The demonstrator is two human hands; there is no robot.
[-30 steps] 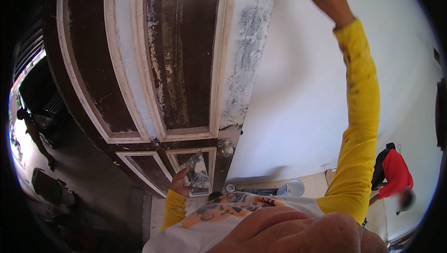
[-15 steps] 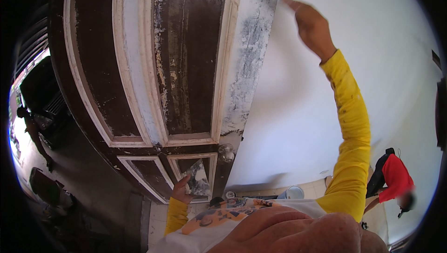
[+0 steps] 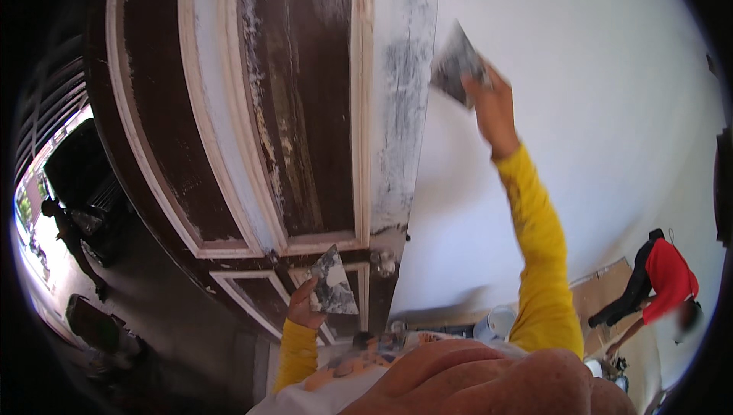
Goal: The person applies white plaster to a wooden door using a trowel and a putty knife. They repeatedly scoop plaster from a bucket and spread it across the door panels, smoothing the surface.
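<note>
A dark brown panelled door [image 3: 317,94] with pale mouldings stands before me. Its right-hand strip [image 3: 401,102] is smeared with white and grey putty. My right hand [image 3: 496,109] is raised at the upper right, closed on a putty knife [image 3: 458,70]; the wide, dirty blade is just off the door's edge, in front of the white wall. Low at the door, my left hand [image 3: 302,310] grips a second putty knife [image 3: 334,285], blade up, with white putty on it. The glass-like door knob [image 3: 385,264] is right of that blade.
A white wall [image 3: 550,148] fills the right. A bucket [image 3: 498,322] stands on the floor below it. Farther right, a person in a red shirt [image 3: 669,277] bends beside brown cardboard [image 3: 595,293]. On the left, another person [image 3: 70,243] stands near a dark vehicle [image 3: 84,171].
My right hand has come down from the top of the door strip, and its blade now shows broadside, clear of the edge. The strip's putty looks smoother. My left hand's knife sits slightly higher in view.
</note>
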